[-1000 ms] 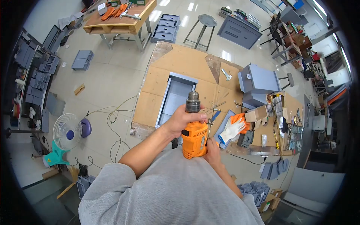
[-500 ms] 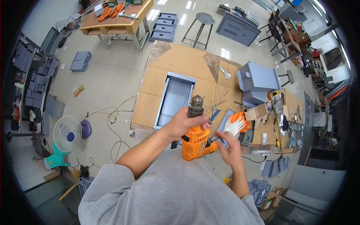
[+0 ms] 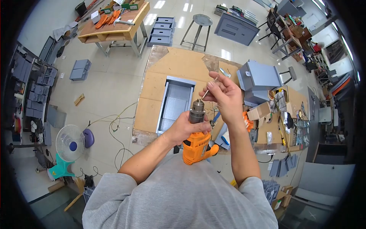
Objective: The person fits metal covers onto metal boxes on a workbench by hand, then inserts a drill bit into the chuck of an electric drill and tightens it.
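An orange power drill (image 3: 195,148) stands with its chuck (image 3: 197,111) pointing up and away from my body. My left hand (image 3: 185,127) is wrapped round the drill just below the chuck. Above and to the right of the chuck, my right hand (image 3: 225,95) pinches a thin drill bit (image 3: 206,94) between thumb and fingers. The bit's lower end is close to the chuck's opening, and whether they touch is hard to tell. Left of the chuck, a grey metal tray (image 3: 176,103) lies on the cardboard (image 3: 146,105).
A large grey metal box (image 3: 260,76) stands at the table's right, with an open cardboard box (image 3: 260,110) and orange gloves (image 3: 248,123) nearby. A stool (image 3: 202,20) and a wooden workbench (image 3: 131,28) are beyond. A fan (image 3: 70,140) stands on the left.
My right hand has moved from beside the drill's lower part up to above the chuck, now with a bit in its fingers. My left hand keeps its hold on the drill.
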{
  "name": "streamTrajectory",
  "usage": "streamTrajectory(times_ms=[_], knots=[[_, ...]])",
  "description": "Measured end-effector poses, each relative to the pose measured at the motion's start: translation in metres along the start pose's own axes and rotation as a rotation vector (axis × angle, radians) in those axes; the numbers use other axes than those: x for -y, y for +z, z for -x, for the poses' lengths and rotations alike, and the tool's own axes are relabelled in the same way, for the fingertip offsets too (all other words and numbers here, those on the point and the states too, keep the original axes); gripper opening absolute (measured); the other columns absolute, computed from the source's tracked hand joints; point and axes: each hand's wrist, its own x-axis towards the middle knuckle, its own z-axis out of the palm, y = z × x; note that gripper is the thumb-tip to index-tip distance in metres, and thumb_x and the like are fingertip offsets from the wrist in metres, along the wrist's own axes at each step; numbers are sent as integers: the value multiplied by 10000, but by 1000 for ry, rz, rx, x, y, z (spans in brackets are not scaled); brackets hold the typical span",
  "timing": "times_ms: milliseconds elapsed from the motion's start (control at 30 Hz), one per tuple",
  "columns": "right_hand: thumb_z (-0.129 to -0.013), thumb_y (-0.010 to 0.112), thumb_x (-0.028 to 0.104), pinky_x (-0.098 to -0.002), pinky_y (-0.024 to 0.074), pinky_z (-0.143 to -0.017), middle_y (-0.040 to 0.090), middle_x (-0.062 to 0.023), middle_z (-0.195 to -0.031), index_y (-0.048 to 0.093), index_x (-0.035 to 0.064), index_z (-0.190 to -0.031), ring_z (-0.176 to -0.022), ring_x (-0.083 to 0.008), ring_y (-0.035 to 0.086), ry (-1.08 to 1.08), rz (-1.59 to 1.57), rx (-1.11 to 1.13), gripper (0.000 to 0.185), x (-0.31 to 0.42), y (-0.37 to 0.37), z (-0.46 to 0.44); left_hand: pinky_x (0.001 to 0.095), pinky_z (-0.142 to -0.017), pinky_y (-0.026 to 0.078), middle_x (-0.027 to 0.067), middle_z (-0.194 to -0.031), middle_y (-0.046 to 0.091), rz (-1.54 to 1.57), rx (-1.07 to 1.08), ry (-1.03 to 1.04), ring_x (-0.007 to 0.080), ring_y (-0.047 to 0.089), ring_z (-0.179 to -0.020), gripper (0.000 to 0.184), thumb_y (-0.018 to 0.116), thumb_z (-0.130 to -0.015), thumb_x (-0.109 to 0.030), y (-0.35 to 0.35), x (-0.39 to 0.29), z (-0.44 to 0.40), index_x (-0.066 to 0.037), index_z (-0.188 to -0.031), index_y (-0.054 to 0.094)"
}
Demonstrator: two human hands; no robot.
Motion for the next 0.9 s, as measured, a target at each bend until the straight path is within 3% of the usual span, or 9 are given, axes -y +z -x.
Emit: streamTrajectory(times_ms=[233,467,733,833,900], knots=[[-921,631,128,-205,529,-578,634,-31,-777,521,-28,-1279,-714,-115,665,78,70,133,406,-6,3,-14,303,-772,496,38,-756,638,-56,20,39,143,628,-779,221,703,-880,-240,-7,7,-4,-41,-829,623],[-887,679,127,-201,491,-598,641,-11,-764,538,-28,-1284,-686,-64,619,59,211,249,448,-22,-6,-31,305,-757,506,46,-750,642,38,-91,-123,147,642,-780,271,699,-887,-307,-10,11,-12,-47,-881,620],[-874,697,134,-224,496,-612,679,-50,-778,531,-54,-1280,-700,-59,602,150,311,215,477,-57,-16,-43,292,-684,516,52,-744,633,44,-229,-245,144,641,-718,248,699,-874,-278,-18,15,-24,-49,-927,618],[-874,699,148,-237,502,-620,680,-77,-831,513,-61,-1290,-712,-68,603,177,246,118,502,-66,-15,-41,353,-730,537,85,-750,653,60,-252,-252,215,673,-774,202,669,-874,-254,-22,17,-29,-66,-878,597],[-872,704,169,-235,510,-658,675,-92,-902,496,-53,-1300,-759,-91,619,196,209,89,525,-79,-24,-36,355,-716,541,89,-747,657,87,-279,-290,214,674,-770,197,667,-872,-246,-27,20,-31,-60,-879,601]])
